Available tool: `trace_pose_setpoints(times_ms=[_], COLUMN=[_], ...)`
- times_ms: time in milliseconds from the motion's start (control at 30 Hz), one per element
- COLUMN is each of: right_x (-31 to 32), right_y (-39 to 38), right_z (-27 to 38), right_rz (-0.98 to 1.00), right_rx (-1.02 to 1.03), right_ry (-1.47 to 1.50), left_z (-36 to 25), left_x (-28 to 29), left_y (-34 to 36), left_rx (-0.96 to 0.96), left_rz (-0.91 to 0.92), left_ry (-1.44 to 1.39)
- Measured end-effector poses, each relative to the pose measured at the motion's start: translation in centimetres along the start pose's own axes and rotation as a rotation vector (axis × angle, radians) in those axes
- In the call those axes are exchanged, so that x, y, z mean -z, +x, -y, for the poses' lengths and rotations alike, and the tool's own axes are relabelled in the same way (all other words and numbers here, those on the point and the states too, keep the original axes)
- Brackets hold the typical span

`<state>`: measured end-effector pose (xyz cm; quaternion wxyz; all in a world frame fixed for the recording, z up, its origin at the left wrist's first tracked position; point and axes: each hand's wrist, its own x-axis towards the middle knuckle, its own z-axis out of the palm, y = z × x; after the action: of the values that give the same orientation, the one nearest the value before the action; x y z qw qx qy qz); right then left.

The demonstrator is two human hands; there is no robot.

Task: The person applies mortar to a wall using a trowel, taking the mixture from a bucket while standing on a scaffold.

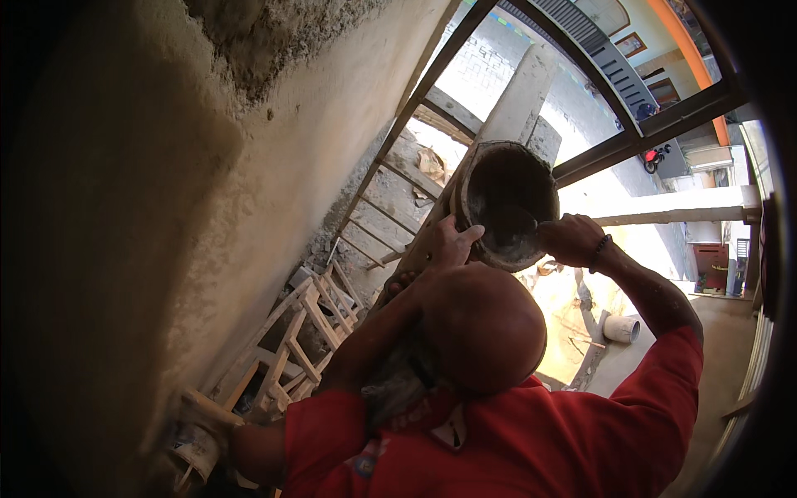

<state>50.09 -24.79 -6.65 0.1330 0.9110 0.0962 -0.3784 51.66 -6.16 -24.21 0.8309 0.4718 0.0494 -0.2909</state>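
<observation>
A round, mortar-stained bucket [459, 197] is tilted with its mouth toward me, its dark inside holding some wet-looking grey material [508, 236]. My left hand [451, 246] grips the near left part of its rim, thumb laid over the edge. At the right side of the rim my right hand [571, 239], with a dark beaded bracelet at the wrist, is closed in a fist. What that fist holds, if anything, is lost in the shadow inside the bucket. My bent knee [486, 328] rises close below the bucket, and my arms reach around it in red sleeves.
A long plank [521, 95] runs beyond the bucket. At left stands a rough plastered wall [199, 207]; wooden frames [311, 332] lie low beside it. A dark metal frame [647, 124] crosses at upper right. Below right are a pipe piece [621, 329] and bright ground.
</observation>
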Motion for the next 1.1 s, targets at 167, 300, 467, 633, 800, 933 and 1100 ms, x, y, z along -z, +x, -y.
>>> trace_pose_setpoints(times_ms=[167,300,467,633,800,933,1100], right_x=[-4.7,-1.6,-6.6,-7.0,-3.8,-5.7,-0.7], right_y=[4.0,1.7,4.5,5.9,3.6,4.1,1.9], right_z=[-4.0,-5.1,-5.2,-2.7,-4.5,-6.5,-5.6], right_rz=[-0.027,-0.186,-0.376,-0.206,-0.163,-0.074,-0.045], right_rx=[0.137,-0.106,-0.176,-0.071,-0.106,-0.141,-0.246], right_ry=[0.077,-0.051,0.055,-0.021,-0.058,0.188,-0.157], left_z=[0.4,-1.1,-2.6,-4.9,-5.5,-5.6,-5.4], left_x=[0.0,-0.2,-0.3,1.2,1.4,1.2,1.4], left_y=[0.8,0.8,4.3,4.9,5.0,5.2,4.9], left_rx=[-0.036,-0.133,-0.109,-0.123,-0.125,-0.122,-0.125], left_rz=[0.030,0.146,0.182,0.181,0.191,0.208,0.204], left_ry=[0.087,0.254,0.289,0.286,0.283,0.278,0.272])
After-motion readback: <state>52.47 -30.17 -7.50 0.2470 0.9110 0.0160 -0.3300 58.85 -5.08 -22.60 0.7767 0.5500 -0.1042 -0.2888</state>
